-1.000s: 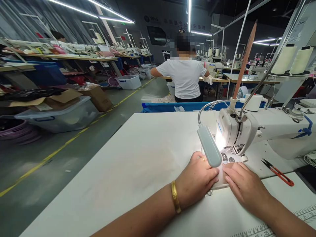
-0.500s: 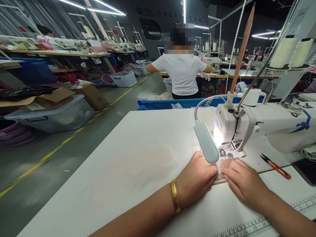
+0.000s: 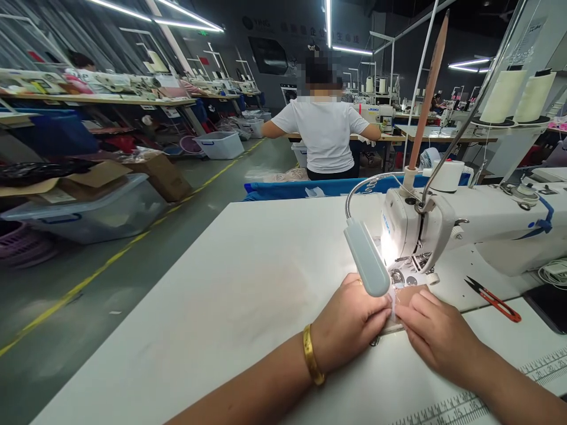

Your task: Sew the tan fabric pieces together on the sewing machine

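Note:
In front of the sewing machine [image 3: 398, 221], my left hand [image 3: 352, 321] has its fingers closed on the edge of a thin whitish strip [image 3: 392, 308]. A gold bangle [image 3: 311, 354] circles that wrist. My right hand [image 3: 438, 330] pinches a small tan piece of fabric [image 3: 410, 293], which lies against the strip just before the needle plate. Both hands rest low on the machine bed, fingertips nearly meeting. The grey-green lamp head [image 3: 367, 260] hangs over my left fingers and hides part of them. Whether the two pieces are joined cannot be seen.
Red-handled thread snips [image 3: 495, 300] lie right of my right hand, beside a dark phone-like slab [image 3: 547, 308]. A printed ruler [image 3: 460, 407] runs along the white table's [image 3: 212, 295] front edge. Ahead, a person in a white shirt [image 3: 325, 139] sits facing away.
The view has shifted slightly. My right fingers have moved a little toward the strip, and more of the tan fabric shows above them. My left hand keeps its hold.

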`<state>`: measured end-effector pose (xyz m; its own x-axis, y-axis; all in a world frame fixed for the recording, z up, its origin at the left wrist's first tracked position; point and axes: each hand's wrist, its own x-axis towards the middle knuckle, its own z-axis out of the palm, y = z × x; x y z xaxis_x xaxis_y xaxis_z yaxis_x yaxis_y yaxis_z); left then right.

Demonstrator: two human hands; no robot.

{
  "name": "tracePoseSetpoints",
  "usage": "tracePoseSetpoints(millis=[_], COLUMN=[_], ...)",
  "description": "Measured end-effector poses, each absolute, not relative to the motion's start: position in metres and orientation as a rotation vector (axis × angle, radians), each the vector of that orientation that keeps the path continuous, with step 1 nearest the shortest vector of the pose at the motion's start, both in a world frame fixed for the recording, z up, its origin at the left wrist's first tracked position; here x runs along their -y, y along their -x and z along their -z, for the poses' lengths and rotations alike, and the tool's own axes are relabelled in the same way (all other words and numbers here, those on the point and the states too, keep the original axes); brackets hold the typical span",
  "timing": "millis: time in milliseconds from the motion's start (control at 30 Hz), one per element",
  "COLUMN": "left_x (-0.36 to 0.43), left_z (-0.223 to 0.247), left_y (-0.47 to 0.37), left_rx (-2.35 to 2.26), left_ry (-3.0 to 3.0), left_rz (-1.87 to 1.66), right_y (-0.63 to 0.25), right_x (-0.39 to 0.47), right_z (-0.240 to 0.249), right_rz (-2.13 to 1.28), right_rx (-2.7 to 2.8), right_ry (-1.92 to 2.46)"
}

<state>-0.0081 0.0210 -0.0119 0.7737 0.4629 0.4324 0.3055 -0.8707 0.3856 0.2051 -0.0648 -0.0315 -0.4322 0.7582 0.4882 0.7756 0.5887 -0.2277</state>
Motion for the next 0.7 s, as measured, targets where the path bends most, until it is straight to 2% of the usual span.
tracePoseSetpoints(millis=[700], left_x=[-0.0166], left_z=[0.0150], left_y=[0.0053], left_rx=[-0.452], left_ry=[-2.758], left_rz=[-0.772], right_y=[-0.2075], right_x=[0.0706], right_z=[0.0357], right_rz=[-0.033], right_rx=[2.327], right_ry=[1.170])
